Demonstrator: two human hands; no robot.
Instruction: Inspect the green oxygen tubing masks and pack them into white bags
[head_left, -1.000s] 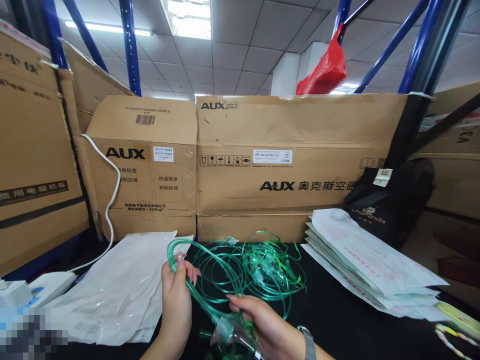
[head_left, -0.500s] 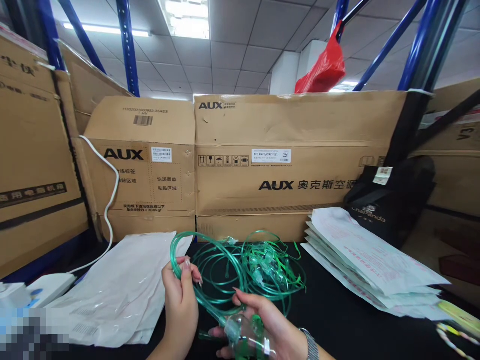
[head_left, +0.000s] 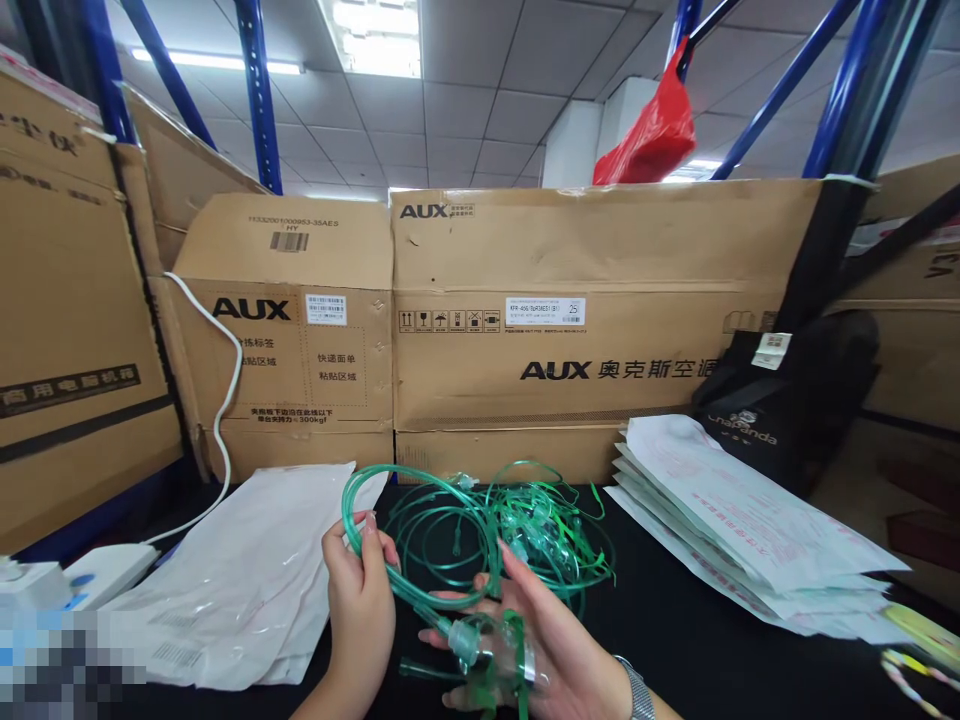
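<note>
My left hand [head_left: 360, 590] is closed around a looped coil of green clear tubing [head_left: 405, 475], thumb and fingers pinching it at the left side. A clear oxygen mask [head_left: 504, 655] with a green strap lies across my right palm. My right hand [head_left: 559, 640] cradles it from beneath, thumb raised beside the tubing and fingers partly hidden behind the mask. A pale connector [head_left: 463, 640] joins the mask to the tubing. Behind both hands, a tangled pile of masks and green tubing [head_left: 544, 530] rests on the black table.
White plastic packets [head_left: 225, 560] lie at left, near a white power strip [head_left: 112, 575]. A stack of white paper bags [head_left: 750, 510] sits at right, with a black bag [head_left: 787, 400] behind it. Cardboard boxes [head_left: 600, 260] wall off the back.
My right hand has shifted slightly right, and its thumb has lifted up and right toward the tubing loop. My left hand stays nearly in place, holding the coil.
</note>
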